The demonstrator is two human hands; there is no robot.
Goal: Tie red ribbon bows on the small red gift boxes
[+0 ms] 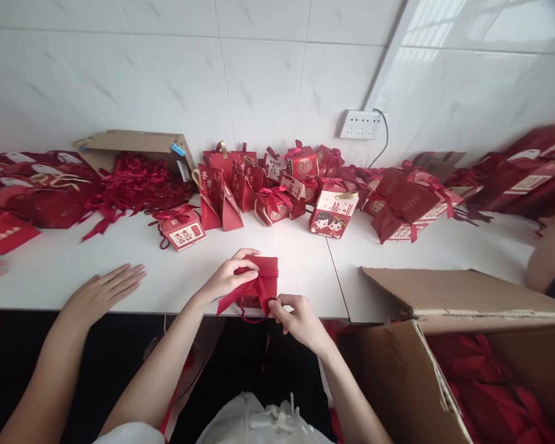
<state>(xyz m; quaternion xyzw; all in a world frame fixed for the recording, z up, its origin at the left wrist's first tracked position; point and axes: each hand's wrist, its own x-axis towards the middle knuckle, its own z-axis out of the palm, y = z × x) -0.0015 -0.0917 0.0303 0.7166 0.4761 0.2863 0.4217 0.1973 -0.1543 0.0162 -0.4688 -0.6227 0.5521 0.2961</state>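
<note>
Carton (pixel 407 376) holds red items (pixel 490 385), left grip (pixel 234 276) a gift box (pixel 270 282) (ribboned).

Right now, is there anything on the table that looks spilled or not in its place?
Mainly the red ribbons at the back left: they spill loosely from the open cardboard box there onto the white table, ends trailing forward.

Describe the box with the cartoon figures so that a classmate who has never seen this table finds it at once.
On the tiled wall, find the white socket panel. Below it and slightly left, on the white table, a box stands at the front of the red packages. Its white upper front and two cartoon figures set it apart from its neighbours.
</note>
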